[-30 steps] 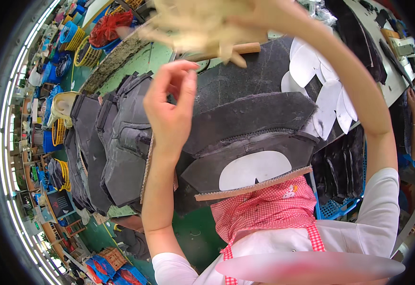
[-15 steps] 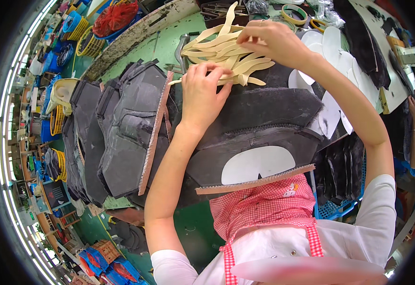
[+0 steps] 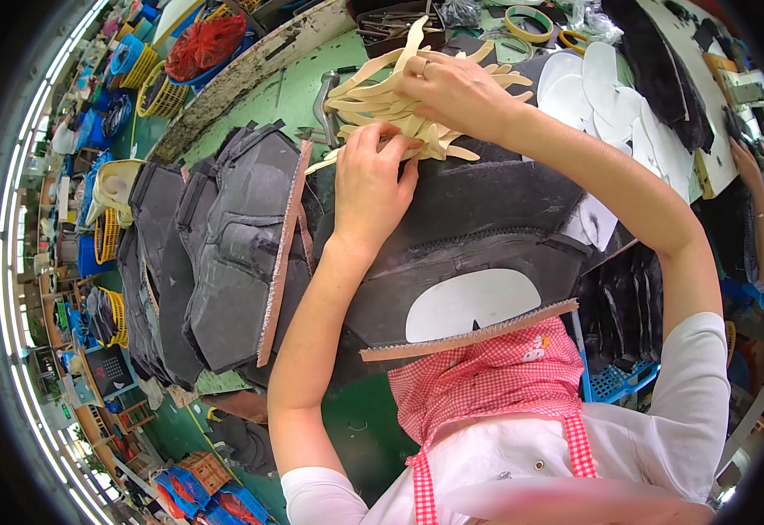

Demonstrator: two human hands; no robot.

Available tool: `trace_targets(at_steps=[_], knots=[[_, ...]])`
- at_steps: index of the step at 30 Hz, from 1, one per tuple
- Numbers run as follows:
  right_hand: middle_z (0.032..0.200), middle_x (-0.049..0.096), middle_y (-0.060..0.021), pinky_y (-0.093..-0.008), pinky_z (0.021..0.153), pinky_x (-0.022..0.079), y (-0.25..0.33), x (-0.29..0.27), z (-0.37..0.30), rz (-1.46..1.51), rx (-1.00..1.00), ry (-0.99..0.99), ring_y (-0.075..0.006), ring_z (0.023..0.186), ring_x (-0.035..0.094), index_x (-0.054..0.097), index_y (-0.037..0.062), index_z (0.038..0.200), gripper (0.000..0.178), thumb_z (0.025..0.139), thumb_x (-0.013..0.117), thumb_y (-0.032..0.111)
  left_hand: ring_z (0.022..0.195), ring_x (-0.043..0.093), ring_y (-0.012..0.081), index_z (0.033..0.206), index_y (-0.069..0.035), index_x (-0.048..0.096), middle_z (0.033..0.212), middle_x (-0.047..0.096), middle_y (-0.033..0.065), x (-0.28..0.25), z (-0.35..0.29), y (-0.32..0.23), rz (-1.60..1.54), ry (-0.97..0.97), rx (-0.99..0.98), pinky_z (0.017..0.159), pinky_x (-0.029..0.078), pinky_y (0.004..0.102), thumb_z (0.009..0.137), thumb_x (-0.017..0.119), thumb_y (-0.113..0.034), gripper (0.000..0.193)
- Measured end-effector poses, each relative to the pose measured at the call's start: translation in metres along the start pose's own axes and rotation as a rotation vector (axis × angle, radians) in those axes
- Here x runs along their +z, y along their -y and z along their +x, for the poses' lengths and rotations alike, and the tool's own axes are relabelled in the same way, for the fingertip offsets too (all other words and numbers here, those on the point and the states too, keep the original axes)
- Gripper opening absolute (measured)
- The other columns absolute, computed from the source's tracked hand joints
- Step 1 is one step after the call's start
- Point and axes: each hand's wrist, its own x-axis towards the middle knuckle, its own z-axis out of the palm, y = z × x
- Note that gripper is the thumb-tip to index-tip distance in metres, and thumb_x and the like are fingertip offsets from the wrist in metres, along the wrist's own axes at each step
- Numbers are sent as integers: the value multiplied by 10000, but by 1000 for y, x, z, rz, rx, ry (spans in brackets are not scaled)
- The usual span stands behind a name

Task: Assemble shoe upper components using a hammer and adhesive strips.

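"What's nearest?"

"A red-and-white checked apron [image 3: 496, 381], in crinkled cloth, with the dark panel [image 3: 382, 306] just beyond it. Take that panel as the landmark. It's matt and angular, with fuzzy seams and a zigzag-stitched tan edge [image 3: 452, 339] facing the apron."

"So what looks done?"

"The edge stitching, I'd judge. A smooth white patch [image 3: 452, 302], rounded with a small notch, sits on the panel; I can't tell if it's fixed."

"And left to do?"

"The cream strips [image 3: 360, 94] look unsorted: they're heaped beyond the panel, crossing each other, and none lies by the white patch. They're thin, flat, wavy and bendy-looking."

"The hands?"

"Both are at that heap. The left hand [image 3: 369, 175] is half curled over its near side, a strip poking out past the fingers. The right hand [image 3: 456, 94] is bent down into the top, fingers close together. The fingertips are partly hidden, so I can't tell how firmly either grips."

"Around it?"

"Left of the panel, stacked dark pieces [image 3: 233, 254], stiff and creased. Beyond it to the right, glossy white leaf-shaped pieces [image 3: 561, 98]. Farthest beyond it on the counter [image 3: 299, 74], tape rolls [image 3: 529, 24]."
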Motion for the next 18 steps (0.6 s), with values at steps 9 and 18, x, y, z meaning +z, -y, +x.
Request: trace_targets(at_steps=[9,18], knots=[[1023,601,-58,-393,823,546,-2,5,1,-76,-105,-33,-257,1011,603,636,86,973,237,771,752,131,1076,586,318,997,-66,730,1106,633,104,0,2,-3,-18,9,-26,965,481,418,796,718,-54,202],[971,620,-68,-388,799,556,-5,11,8,-52,-66,-40,-266,985,629,603,88,1018,281,783,733,174,1067,590,328,964,-65,734,1081,637,117,-6,8,-1,-36,-11,-41,955,489,424,766,726,-41,199]])
